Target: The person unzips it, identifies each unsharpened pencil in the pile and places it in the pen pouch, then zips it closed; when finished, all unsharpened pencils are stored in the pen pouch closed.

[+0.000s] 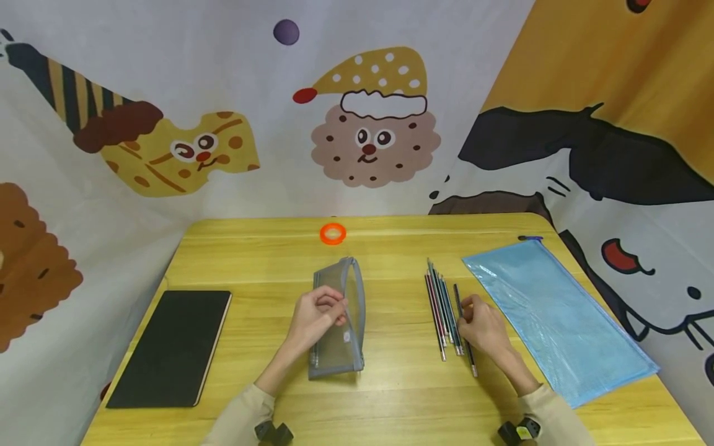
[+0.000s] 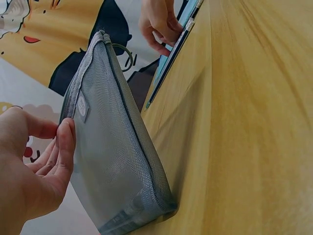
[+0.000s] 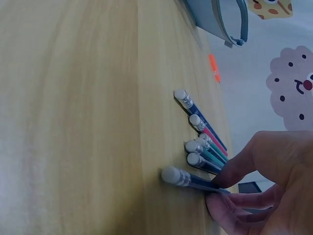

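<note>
A grey mesh zip pencil case [image 1: 337, 334] stands at the middle of the table, its zipped top gaping. My left hand [image 1: 319, 317] pinches the edge of its opening between thumb and index finger, as the left wrist view also shows on the case [image 2: 110, 147]. To the right lies a bunch of pencils [image 1: 443, 310] with white erasers towards me. Beside them my right hand [image 1: 484, 327] pinches one dark pencil [image 1: 471, 359] by thumb and fingers. In the right wrist view that pencil [image 3: 178, 177] points its eraser away from the hand, close over the table.
A black notebook [image 1: 170, 347] lies at the left of the wooden table [image 1: 390, 409]. Right of the pencils is a blue zip document bag [image 1: 563, 322]. Near the back edge sits an orange tape ring [image 1: 333, 234]. A printed cartoon cloth [image 1: 240, 56] hangs behind.
</note>
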The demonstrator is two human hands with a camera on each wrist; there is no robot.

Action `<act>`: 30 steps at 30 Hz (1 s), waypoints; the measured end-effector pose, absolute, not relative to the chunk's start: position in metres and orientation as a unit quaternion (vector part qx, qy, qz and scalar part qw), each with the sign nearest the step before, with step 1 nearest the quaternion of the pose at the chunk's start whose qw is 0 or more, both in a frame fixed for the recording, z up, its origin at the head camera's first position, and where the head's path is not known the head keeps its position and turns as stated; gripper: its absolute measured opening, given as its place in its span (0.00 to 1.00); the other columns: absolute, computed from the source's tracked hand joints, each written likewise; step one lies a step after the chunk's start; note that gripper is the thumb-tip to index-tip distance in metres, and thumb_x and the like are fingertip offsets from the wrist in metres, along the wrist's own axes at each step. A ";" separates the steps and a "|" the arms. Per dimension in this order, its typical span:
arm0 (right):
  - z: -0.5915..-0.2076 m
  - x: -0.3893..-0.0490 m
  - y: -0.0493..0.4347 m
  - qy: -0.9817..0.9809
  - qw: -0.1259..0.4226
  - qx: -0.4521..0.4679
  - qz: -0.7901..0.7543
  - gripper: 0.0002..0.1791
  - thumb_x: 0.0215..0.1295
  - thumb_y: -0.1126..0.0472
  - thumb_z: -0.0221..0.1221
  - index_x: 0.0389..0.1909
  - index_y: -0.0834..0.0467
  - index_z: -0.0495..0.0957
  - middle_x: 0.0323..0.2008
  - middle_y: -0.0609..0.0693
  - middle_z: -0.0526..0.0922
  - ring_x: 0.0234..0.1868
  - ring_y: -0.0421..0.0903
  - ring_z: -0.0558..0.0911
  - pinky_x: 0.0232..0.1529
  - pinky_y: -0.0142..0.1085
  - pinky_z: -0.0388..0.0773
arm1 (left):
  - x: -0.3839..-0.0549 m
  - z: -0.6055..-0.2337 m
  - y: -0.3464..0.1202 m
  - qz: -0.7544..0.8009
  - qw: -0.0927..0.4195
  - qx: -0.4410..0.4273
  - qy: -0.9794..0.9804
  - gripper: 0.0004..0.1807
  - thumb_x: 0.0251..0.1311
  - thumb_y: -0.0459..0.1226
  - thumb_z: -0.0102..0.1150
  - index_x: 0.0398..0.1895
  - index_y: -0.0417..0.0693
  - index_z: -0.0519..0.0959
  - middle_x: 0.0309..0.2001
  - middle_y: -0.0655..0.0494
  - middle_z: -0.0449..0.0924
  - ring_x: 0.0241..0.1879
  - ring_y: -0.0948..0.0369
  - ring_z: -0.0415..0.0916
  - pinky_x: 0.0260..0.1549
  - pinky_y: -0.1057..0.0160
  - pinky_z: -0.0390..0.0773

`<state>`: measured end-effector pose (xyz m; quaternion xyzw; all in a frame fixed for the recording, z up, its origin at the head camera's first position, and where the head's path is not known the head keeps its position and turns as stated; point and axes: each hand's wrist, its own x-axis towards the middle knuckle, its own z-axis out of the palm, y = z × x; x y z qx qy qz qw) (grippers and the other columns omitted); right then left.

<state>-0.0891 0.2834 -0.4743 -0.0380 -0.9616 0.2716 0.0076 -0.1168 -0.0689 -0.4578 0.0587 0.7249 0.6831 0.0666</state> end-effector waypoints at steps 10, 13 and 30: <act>-0.472 -0.090 0.288 -0.960 -0.003 -0.041 0.279 0.21 0.57 0.64 0.61 0.50 0.70 0.77 0.32 0.58 0.88 0.36 0.55 0.86 0.37 0.49 0.83 | -0.117 -0.458 -0.069 0.681 0.067 0.063 0.727 0.07 0.60 0.26 0.64 0.39 0.29 0.79 0.29 0.43 0.84 0.22 0.63 0.81 0.25 0.68 0.87; -0.469 -0.091 0.287 -0.949 -0.006 -0.039 0.312 0.20 0.60 0.65 0.61 0.52 0.70 0.76 0.35 0.59 0.87 0.37 0.55 0.87 0.34 0.44 0.84 | -0.118 -0.458 -0.069 0.677 0.071 0.064 0.730 0.07 0.60 0.26 0.63 0.39 0.29 0.79 0.29 0.42 0.84 0.22 0.63 0.81 0.25 0.68 0.87; -0.439 -0.095 0.260 -0.901 0.071 -0.028 0.427 0.20 0.63 0.69 0.57 0.57 0.63 0.76 0.39 0.60 0.85 0.34 0.45 0.85 0.29 0.28 0.80 | -0.117 -0.461 -0.067 0.675 0.071 0.069 0.731 0.07 0.61 0.27 0.63 0.40 0.29 0.79 0.29 0.43 0.85 0.23 0.63 0.81 0.26 0.66 0.88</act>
